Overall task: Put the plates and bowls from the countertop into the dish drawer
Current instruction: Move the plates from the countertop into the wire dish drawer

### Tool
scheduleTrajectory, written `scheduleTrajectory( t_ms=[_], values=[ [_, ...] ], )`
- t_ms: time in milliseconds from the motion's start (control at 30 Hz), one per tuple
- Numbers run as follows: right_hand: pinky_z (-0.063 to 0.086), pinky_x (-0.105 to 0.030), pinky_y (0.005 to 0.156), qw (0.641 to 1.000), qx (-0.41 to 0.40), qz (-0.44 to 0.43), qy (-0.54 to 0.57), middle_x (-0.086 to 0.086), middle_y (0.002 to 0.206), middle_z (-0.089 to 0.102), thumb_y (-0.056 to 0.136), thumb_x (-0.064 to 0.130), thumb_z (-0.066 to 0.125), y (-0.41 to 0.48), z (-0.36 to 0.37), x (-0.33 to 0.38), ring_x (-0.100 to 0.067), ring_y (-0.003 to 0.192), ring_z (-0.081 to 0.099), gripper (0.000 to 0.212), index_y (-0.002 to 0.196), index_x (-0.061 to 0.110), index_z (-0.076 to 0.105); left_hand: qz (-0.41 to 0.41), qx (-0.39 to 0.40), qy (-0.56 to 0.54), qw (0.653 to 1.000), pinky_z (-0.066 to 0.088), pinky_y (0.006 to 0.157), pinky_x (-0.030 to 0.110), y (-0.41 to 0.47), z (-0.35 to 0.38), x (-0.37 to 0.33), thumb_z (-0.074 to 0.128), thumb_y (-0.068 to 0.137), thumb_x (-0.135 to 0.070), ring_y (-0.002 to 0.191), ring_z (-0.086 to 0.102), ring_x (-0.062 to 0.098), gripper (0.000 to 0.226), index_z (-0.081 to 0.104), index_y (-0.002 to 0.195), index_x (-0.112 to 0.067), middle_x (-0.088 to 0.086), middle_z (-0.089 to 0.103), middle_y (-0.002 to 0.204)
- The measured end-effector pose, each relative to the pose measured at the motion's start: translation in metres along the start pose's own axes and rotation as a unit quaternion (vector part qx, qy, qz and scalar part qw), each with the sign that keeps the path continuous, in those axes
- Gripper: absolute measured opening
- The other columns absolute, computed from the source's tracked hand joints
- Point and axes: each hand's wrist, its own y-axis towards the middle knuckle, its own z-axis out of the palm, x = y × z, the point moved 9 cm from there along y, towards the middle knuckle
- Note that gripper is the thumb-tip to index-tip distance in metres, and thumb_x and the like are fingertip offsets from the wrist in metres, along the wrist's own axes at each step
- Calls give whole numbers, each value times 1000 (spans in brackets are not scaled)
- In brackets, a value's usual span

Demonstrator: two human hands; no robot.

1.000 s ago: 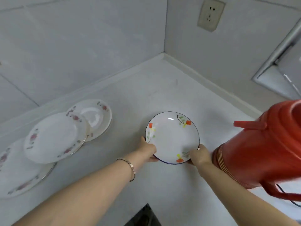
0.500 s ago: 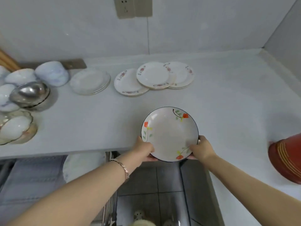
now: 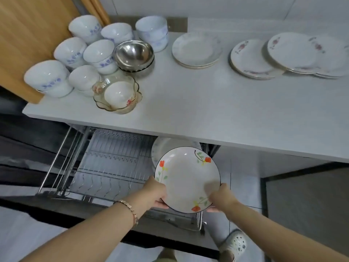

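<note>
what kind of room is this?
Most likely a home kitchen. A white countertop holds upturned bowls and stacked plates; below it a pull-out wire dish drawer stands open. Both hands hold a flowered plate over it.

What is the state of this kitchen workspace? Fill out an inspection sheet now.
Surface: pale countertop, dishes along its back.
Job's things: flowered plate held over the open dish drawer; one plate already racked; upturned white bowls, steel bowl, glass bowl, plate stacks waiting.
Clutter: wooden board at left.
Grippers: left hand and right hand grip the plate's rim.
Cables: nothing seen.
Surroundings: tiled wall, floor, a shoe.
</note>
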Motion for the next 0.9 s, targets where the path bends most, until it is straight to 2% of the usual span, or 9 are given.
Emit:
scheduleTrajectory(
  t_ms=[67, 133, 167, 300, 433, 633, 733, 800, 900],
  values=[
    [56, -26, 53, 999, 8, 35, 34, -24, 114, 56, 92, 0, 46, 12, 37, 2, -38, 103, 63, 37, 128, -2, 38, -11, -3, -17, 1000, 54, 72, 43, 19, -34, 6, 37, 82, 22, 79, 60, 30, 40, 50, 106, -6, 13, 59, 92],
    [52, -23, 36, 994, 15, 69, 82, -17, 89, 55, 91, -5, 43, 25, 67, 5, -32, 80, 64, 25, 116, -2, 41, -22, -8, -11, 1000, 55, 72, 41, 37, -62, 8, 41, 81, 23, 85, 59, 29, 41, 49, 111, -5, 16, 59, 107],
    [51, -24, 34, 993, 10, 80, 90, -14, 81, 54, 91, -7, 41, 34, 78, 6, -30, 72, 63, 19, 110, -2, 41, -25, -3, -12, 1000, 55, 71, 40, 48, -69, 7, 42, 81, 23, 88, 59, 30, 44, 48, 115, -5, 17, 58, 114],
    [57, -38, 54, 988, -40, 97, 110, -14, 82, 53, 89, -9, 36, 77, 101, 4, -36, 79, 62, 33, 121, -2, 41, -30, 4, -22, 999, 54, 81, 44, 92, -82, -3, 41, 82, 21, 96, 57, 31, 49, 46, 123, -6, 14, 57, 119],
    [48, -22, 30, 984, -90, 98, 121, -22, 106, 55, 89, -8, 36, 115, 99, 11, -34, 77, 61, 31, 118, 2, 44, -14, 4, -49, 999, 52, 87, 48, 130, -74, -25, 43, 87, 17, 111, 57, 35, 44, 48, 121, -11, 14, 55, 123],
    [54, -29, 49, 980, -115, 45, 155, -19, 118, 57, 86, -10, 46, 157, 91, 32, -40, 101, 62, 43, 126, 5, 44, 6, -26, -22, 999, 56, 87, 46, 182, -69, -46, 54, 85, 12, 121, 54, 37, 47, 47, 127, -8, 13, 53, 134],
    [56, -34, 58, 979, -129, 32, 152, -13, 110, 57, 86, -10, 44, 167, 89, 35, -35, 89, 62, 47, 128, 11, 45, 12, -35, -7, 999, 57, 82, 39, 199, -68, -48, 57, 85, 10, 122, 54, 37, 45, 49, 126, -7, 13, 54, 133],
    [59, -44, 70, 978, -139, 20, 154, -13, 105, 57, 85, -10, 45, 173, 89, 33, -35, 87, 60, 46, 127, 10, 47, 38, -44, 15, 998, 57, 84, 41, 207, -69, -47, 57, 85, 8, 119, 55, 36, 42, 51, 123, -7, 13, 55, 130],
    [57, -50, 80, 978, -154, -15, 143, -11, 90, 60, 85, -9, 48, 178, 89, 33, -35, 85, 61, 44, 127, 4, 48, 116, -73, 73, 988, 56, 87, 45, 214, -72, -50, 62, 82, 2, 101, 63, 30, 36, 56, 115, -8, 13, 64, 119]
  ],
)
